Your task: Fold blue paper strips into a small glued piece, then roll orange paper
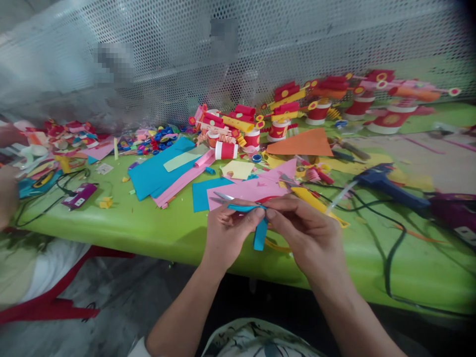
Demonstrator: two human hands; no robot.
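A narrow strip of blue paper (261, 235) is pinched between my two hands above the table's front part. One end hangs down below the fingertips, and another blue length lies across my left fingers. My left hand (231, 229) is closed, thumb and fingers pressing the strip. My right hand (310, 230) meets it thumb to thumb, also closed on the strip. Pointed scissor blades (223, 197) show just behind my left fingers; I cannot tell whether they touch the hand. Beneath lie a pink sheet (245, 191) and a blue sheet (203, 195).
A blue glue gun (394, 191) with a dark cable lies at right. Red-and-white paper cups (226, 150) and finished paper models (322, 111) stand along the back by a perforated metal screen (167, 59). Bottle caps (159, 141) are heaped behind. Another person's hand (7, 196) is at far left.
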